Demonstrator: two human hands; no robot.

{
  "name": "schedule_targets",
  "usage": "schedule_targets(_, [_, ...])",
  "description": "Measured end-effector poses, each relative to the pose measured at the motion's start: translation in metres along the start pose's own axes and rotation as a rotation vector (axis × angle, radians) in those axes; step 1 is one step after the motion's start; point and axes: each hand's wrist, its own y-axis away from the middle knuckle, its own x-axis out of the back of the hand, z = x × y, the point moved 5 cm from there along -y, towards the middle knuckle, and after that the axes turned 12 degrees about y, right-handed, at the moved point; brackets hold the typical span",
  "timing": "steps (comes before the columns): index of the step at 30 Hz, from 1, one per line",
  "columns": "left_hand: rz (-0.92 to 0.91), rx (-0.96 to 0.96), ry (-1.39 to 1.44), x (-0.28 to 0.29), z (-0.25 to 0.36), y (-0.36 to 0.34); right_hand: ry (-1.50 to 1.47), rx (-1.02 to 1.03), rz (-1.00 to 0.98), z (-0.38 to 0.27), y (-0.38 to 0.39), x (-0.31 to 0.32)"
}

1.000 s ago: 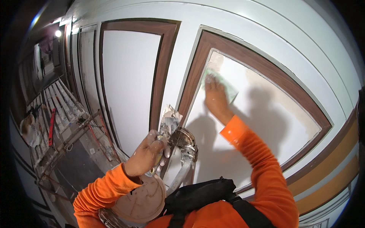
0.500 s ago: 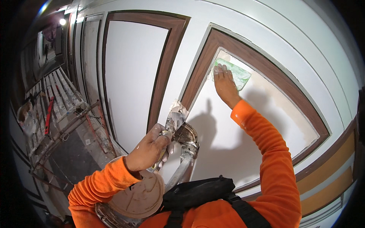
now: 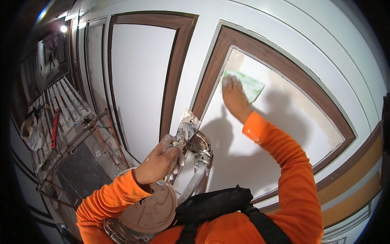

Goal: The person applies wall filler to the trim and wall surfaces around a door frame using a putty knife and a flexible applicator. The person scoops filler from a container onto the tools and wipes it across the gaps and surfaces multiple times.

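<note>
Right hand (image 3: pixel 235 97) atop green sheet (image 3: pixel 252 86), left hand (image 3: pixel 157 163) around scraper (image 3: pixel 188 127).

No legible text, numbers or signs (labels included) anywhere.

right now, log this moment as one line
left hand: gripping scraper | right hand: holding green flat tool against white panel | brown frame: around panel

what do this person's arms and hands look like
Both arms wear long, bright orange sleeves, creased into folds and ending in cuffs at the wrists. Pale specks show on the right cuff. The left hand and right hand are ungloved, and whitish smears mark the left hand's fingers.
</note>
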Motion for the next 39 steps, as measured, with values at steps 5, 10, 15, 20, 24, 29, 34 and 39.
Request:
schedule_targets(5, [0.009,0.012,-0.006,-0.006,0.007,0.003,0.031,-0.022,0.068,0.036,-0.037,0.011])
schedule_targets(10, [-0.025,-0.051,-0.003,-0.003,0.005,0.001,-0.014,0.019,0.02,0.01,-0.017,-0.013])
schedule_targets(15, [0.019,-0.035,-0.056,-0.004,0.009,0.004,-0.2,0.164,-0.144,-0.045,0.023,-0.027])
schedule_targets(20, [0.023,-0.037,-0.03,-0.001,0.008,0.002,0.036,-0.019,0.093,0.026,-0.017,0.012])
schedule_targets(24, [0.009,-0.023,-0.052,-0.003,0.007,0.003,0.015,-0.042,0.158,0.053,-0.045,0.02])
schedule_targets(29, [-0.014,-0.051,-0.031,-0.002,0.004,0.003,-0.013,-0.063,0.166,0.042,-0.04,0.006])
schedule_targets(34, [0.021,-0.068,-0.086,-0.001,0.006,0.002,0.004,0.06,0.026,-0.031,0.009,-0.024])
schedule_targets(39, [0.016,-0.017,-0.046,0.001,0.002,0.002,-0.244,0.065,-0.116,-0.056,0.031,-0.022])
